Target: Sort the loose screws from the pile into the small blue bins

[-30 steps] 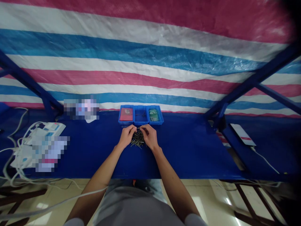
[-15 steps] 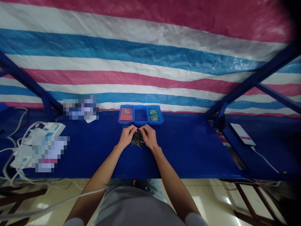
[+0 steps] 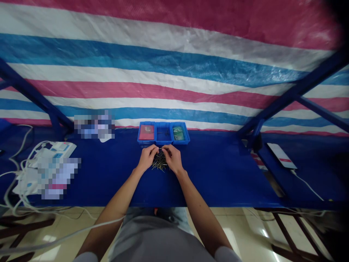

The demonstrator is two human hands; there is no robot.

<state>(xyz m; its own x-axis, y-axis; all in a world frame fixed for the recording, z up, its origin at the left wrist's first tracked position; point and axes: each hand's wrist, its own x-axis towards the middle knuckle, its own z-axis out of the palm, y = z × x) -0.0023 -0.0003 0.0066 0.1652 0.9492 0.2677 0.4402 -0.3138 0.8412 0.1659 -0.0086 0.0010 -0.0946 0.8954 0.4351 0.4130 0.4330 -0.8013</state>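
My left hand [image 3: 148, 155] and my right hand [image 3: 171, 156] meet fingertip to fingertip, both closed in a pinch. Between them shows a thin, screw-like metal piece [image 3: 160, 148], too small to make out clearly. Below and between the hands lies a loose pile of thin dark and brass-coloured pieces [image 3: 159, 165] that look like screws, partly covered by my fingers. Just beyond my fingertips stand three joined blue bins: the left bin [image 3: 138, 135] holds a red packet, the middle bin [image 3: 164, 141] a few dark bits, the right bin [image 3: 187, 137] light metal pieces on green.
On the blue table [image 3: 218, 171], a white power strip [image 3: 69, 147] with tangled cables is at the left. A phone [image 3: 281, 155] on a charging cable lies at the right. Blue frame bars [image 3: 289, 92] slope down at both sides before a striped sheet [image 3: 169, 87].
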